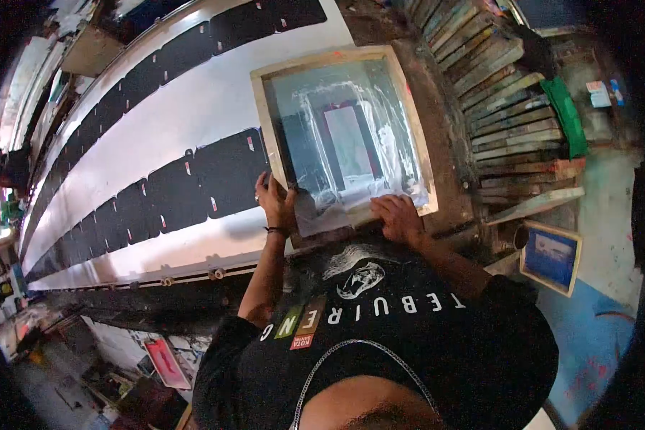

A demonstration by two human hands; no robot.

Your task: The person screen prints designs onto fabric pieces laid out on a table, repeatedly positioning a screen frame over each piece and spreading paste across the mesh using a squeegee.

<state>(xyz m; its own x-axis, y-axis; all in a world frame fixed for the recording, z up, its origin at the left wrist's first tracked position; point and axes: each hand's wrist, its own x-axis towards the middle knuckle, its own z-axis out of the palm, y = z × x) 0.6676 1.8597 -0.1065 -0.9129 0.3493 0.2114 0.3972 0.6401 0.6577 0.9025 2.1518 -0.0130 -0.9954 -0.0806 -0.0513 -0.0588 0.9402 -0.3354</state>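
Observation:
A wooden-framed printing screen (411,122) lies at a slight tilt in front of me, near the end of a long white table. Its mesh is greyish-blue, with whitish smears around a pale rectangular opening. My left hand (274,204) grips the lower left side of the frame, fingers bent around the wood. At the lower right my right hand (398,217) is closed over the near edge, its fingertips towards the mesh. Left of the screen, a black fabric panel (229,172) with a small pale tag lies close to my left hand.
The white table (186,107) carries rows of black panels (179,54) running to the far left. Along its near edge is a rail with small knobs (217,274). Several wooden frames (509,136) are stacked at right, beside a green cloth (565,118). A blue-meshed screen (550,256) leans lower right.

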